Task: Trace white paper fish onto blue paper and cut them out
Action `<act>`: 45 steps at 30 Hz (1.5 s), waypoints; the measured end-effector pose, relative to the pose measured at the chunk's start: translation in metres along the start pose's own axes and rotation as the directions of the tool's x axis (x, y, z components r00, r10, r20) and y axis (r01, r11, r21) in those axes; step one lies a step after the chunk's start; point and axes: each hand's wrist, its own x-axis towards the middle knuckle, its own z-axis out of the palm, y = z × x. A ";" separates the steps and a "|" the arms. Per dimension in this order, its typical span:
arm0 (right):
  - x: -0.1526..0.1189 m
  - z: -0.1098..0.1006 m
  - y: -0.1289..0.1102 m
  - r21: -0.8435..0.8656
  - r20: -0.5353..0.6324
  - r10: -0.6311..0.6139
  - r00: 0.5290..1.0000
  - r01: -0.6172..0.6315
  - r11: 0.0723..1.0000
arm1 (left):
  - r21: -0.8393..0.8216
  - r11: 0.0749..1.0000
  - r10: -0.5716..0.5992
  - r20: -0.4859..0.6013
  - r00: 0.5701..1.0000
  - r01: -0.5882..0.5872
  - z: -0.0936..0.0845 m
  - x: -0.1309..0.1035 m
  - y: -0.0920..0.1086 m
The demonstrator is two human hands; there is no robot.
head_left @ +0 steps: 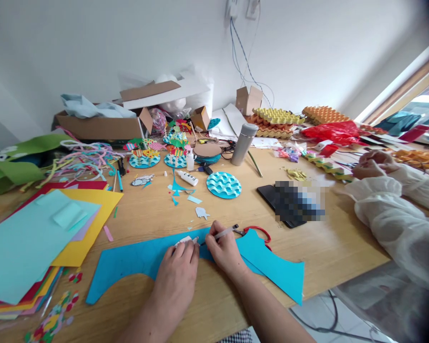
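The edge of the paper cutout (186, 239) should be followed lightly (without pushing) by the pen (224, 232), pinched in the right hand (221, 247); at nine o'clock, the cutout is pressed on blue paper (128, 259) by the flattened left hand (178, 269).

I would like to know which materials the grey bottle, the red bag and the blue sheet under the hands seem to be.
Grey bottle: probably metal, satin finish; soft highlights along its smooth body.
Red bag: thin, glossy plastic; crumpled, with bright reflections.
Blue sheet: likely matte card, perhaps thin foam; flat, crisply cut, without shine.
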 end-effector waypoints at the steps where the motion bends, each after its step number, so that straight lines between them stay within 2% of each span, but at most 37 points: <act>1: 0.000 0.000 0.000 -0.001 0.002 0.000 1.000 0.000 1.000 | -0.006 1.000 0.002 0.003 1.000 -0.002 0.000 0.000 0.000; 17: 0.000 0.001 0.002 0.000 -0.009 -0.036 0.999 0.036 0.999 | -0.027 1.000 -0.016 -0.015 1.000 0.016 0.001 0.001 -0.002; 22: -0.003 -0.001 -0.001 0.100 -0.091 -0.103 0.991 0.112 0.989 | -0.164 0.986 -0.025 0.063 0.998 0.035 -0.006 0.007 -0.013; 28: -0.006 -0.004 -0.001 0.169 -0.259 -0.195 0.946 0.244 0.955 | -0.438 0.899 0.017 0.064 0.998 0.013 -0.017 0.016 -0.032; 31: -0.005 -0.007 -0.004 0.181 -0.345 -0.165 0.924 0.238 0.954 | -0.503 0.864 0.025 0.064 0.998 0.011 -0.019 0.022 -0.037; 35: 0.000 -0.016 -0.010 0.271 -0.395 -0.046 0.917 0.164 0.948 | -0.540 0.842 0.045 0.068 0.997 -0.001 -0.016 0.029 -0.041; 38: 0.003 -0.023 -0.015 0.364 -0.284 0.039 0.958 0.070 0.929 | -0.586 0.811 0.049 0.051 0.997 -0.010 -0.013 0.030 -0.044; 41: 0.002 -0.026 -0.019 0.408 -0.048 0.112 0.993 -0.083 0.909 | -0.626 0.780 0.040 0.034 0.999 -0.010 -0.013 0.030 -0.046; 43: -0.001 -0.023 -0.021 0.407 0.102 0.167 0.981 -0.194 0.892 | -0.640 0.768 0.037 0.033 0.999 -0.008 -0.013 0.029 -0.045; 45: -0.006 -0.017 -0.021 0.397 0.201 0.203 0.958 -0.269 0.877 | -0.652 0.758 0.031 0.031 0.999 -0.003 -0.014 0.029 -0.045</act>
